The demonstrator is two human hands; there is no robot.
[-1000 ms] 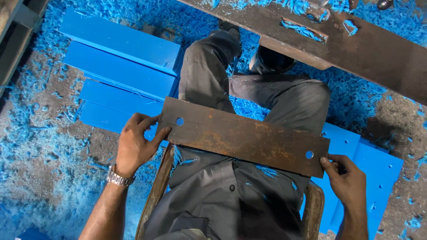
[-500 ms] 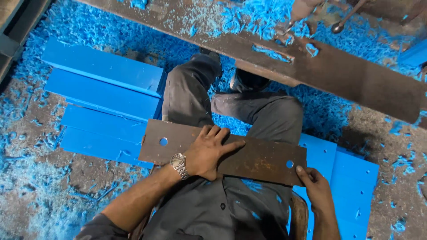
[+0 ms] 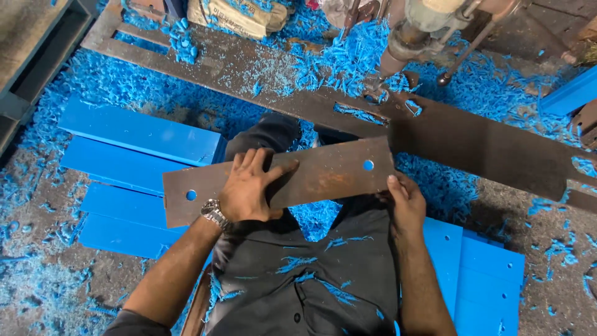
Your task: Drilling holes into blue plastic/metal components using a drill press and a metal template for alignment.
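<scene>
Rusty metal plate [image 3: 323,177] with two holes, frame centre: left hand [image 3: 249,186] flat on top, grip wide; right hand [image 3: 407,205] clasping lower right edge. Blue panels [image 3: 137,155] at left.

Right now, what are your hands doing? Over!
Left hand flat on rusty metal plate. Right hand grips its right end. Drill press just ahead; blue shavings everywhere.

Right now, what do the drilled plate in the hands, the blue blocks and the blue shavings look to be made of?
Plate: probably steel, bare and dull, with brown rust patches and two round holes.
Blue blocks: likely plastic, uniform matte blue, smooth faces and crisp edges.
Shavings: same blue, curled chips, apparently the same plastic.
Left hand lies flat on the plate; right hand grips its lower edge.
</scene>
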